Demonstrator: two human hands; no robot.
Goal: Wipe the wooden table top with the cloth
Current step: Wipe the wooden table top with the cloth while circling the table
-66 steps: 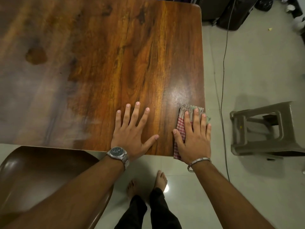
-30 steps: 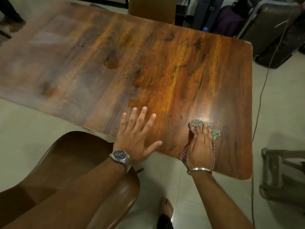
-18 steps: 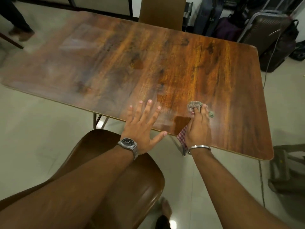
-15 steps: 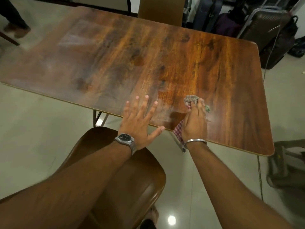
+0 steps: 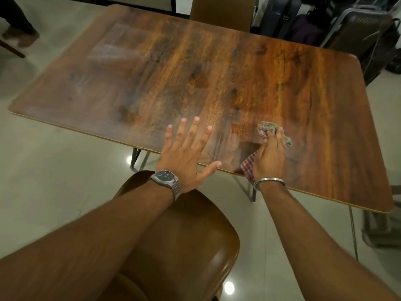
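Observation:
The wooden table top (image 5: 217,68) fills the upper half of the head view, with dark glossy grain. My right hand (image 5: 270,158) presses a bunched cloth (image 5: 265,128) onto the table near its front edge; the cloth's red-and-white checked end (image 5: 248,167) hangs out under my palm over that edge. My left hand (image 5: 184,153) lies flat on the table with its fingers spread, left of the cloth, holding nothing. A watch is on my left wrist and a metal bangle on my right.
A brown chair seat (image 5: 184,246) sits under my arms in front of the table. Another chair back (image 5: 221,11) stands at the far side. Suitcases (image 5: 358,25) crowd the far right. A grey stool (image 5: 382,227) is at right. A person's foot (image 5: 20,35) shows far left.
My right hand has slid the cloth leftward from the table's right corner along the front edge and bunched it up. My view has pulled back and shows more of the table.

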